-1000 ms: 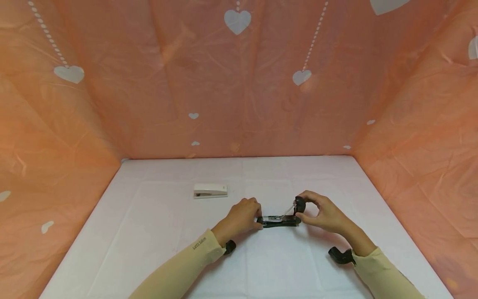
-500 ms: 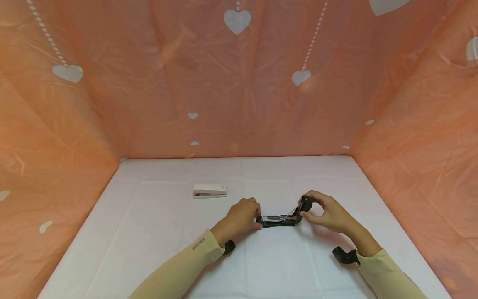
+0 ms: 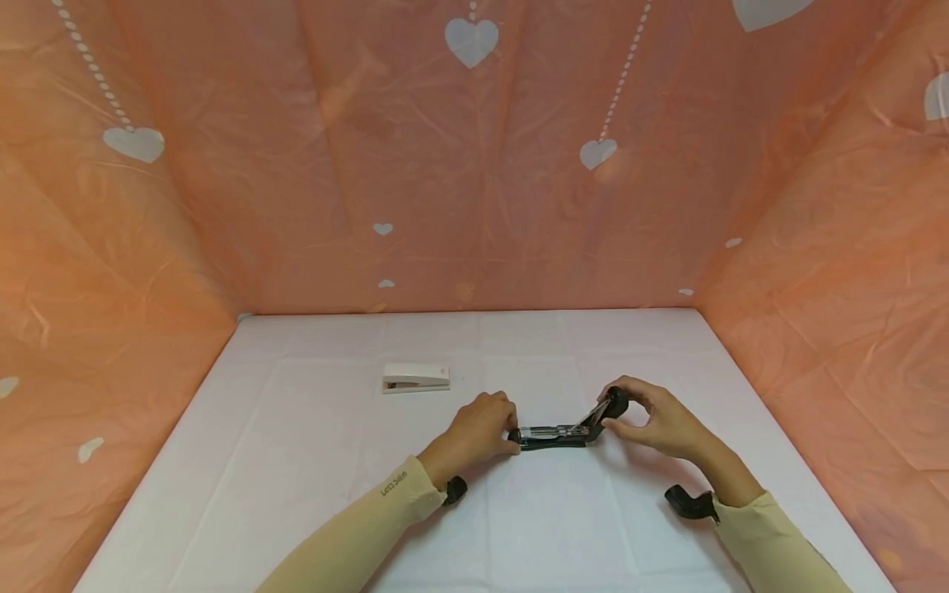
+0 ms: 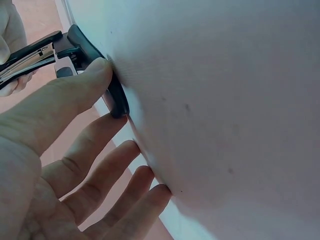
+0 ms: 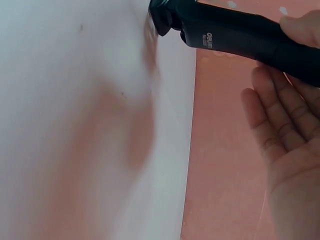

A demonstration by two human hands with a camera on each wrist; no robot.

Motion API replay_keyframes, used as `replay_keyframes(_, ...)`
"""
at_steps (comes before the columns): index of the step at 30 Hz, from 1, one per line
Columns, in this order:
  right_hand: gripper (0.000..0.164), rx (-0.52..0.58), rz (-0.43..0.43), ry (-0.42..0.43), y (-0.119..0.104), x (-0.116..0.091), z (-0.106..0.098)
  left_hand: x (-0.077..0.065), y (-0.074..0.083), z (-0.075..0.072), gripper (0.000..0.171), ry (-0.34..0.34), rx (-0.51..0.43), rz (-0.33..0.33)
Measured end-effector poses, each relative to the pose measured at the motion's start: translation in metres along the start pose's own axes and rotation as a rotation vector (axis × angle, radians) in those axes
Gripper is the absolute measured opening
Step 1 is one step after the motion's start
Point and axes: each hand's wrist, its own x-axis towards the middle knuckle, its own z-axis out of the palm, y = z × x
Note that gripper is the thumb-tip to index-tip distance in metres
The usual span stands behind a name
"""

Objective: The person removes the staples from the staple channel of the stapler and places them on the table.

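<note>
A black stapler [image 3: 552, 442] lies on the white table with its top arm swung up and back at its right end, showing the metal staple channel. My left hand [image 3: 478, 432] pinches the left end of its base; the left wrist view has the thumb [image 4: 85, 87] on top and the index finger at the edge, the other fingertips at the tabletop. With thumb and fingers my right hand [image 3: 660, 422] holds the raised top arm [image 5: 235, 32], which carries small white lettering in the right wrist view.
Behind my left hand sits a white stapler [image 3: 416, 378], closed, on the white tabletop [image 3: 334, 428]. Orange sheeting [image 3: 474, 189] with pale hearts walls the table at the back and both sides. Black wrist devices [image 3: 689, 502] stick out at both sleeves.
My right hand has moved to the right, tilting the top arm of the black stapler further back and lower. The left hand and the white stapler have stayed in place.
</note>
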Motion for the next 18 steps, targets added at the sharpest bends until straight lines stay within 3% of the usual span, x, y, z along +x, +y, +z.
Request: replay_keyframes(18,0.032,0.004,0.096,0.003,0.013,-0.014,-0.011,0.001,0.001,0.001,0.027,0.009,0.012,0.01)
